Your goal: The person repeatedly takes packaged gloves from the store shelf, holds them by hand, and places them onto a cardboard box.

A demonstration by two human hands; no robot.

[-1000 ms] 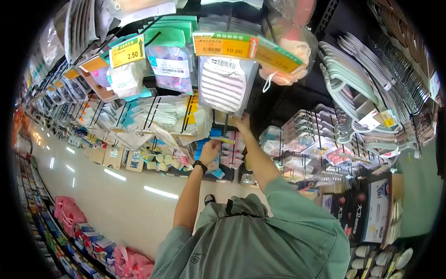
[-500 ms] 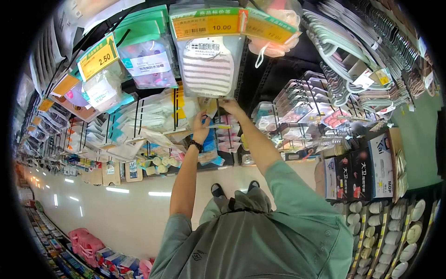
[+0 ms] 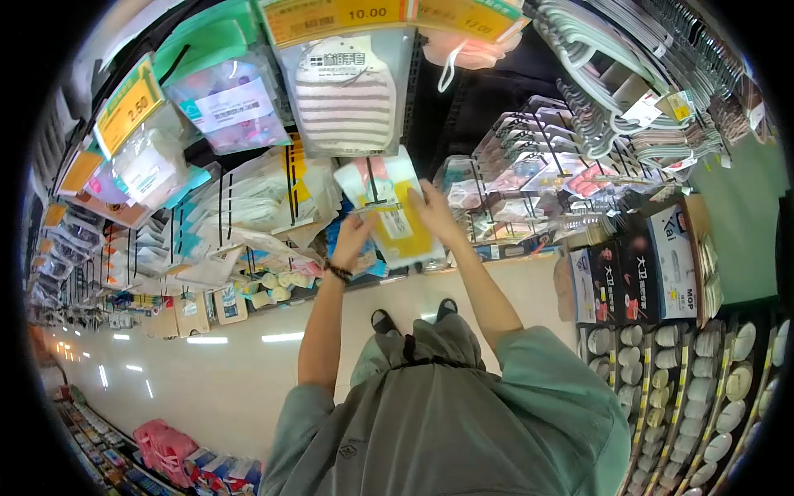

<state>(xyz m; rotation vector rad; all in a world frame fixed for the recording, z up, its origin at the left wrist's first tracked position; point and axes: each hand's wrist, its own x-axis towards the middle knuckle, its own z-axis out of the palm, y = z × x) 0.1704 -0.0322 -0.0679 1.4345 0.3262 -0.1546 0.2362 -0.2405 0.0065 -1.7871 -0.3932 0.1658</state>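
Note:
In front of me a flat yellow-and-white package (image 3: 404, 230) hangs tilted at a display hook (image 3: 375, 183). My right hand (image 3: 436, 217) grips its right edge, with the fingers over the front. My left hand (image 3: 354, 237), with a dark beaded bracelet on the wrist, is closed at the end of the hook's price-tag holder (image 3: 376, 207), beside the package's left edge. The fingertips of the left hand are partly hidden. A bagged striped bath glove (image 3: 346, 103) hangs just above the package.
Orange price tags (image 3: 132, 112) and a bagged shower cap (image 3: 227, 107) hang at the upper left. Clothes hangers (image 3: 591, 74) crowd the upper right. Mop boxes (image 3: 637, 281) stand on the right, above racks of bowls (image 3: 662, 397). Pale floor (image 3: 215, 372) lies below.
My right hand has come from behind the hanging goods toward me, bringing the yellow-and-white package into view. My left hand stays near the hook's end. The view has shifted slightly.

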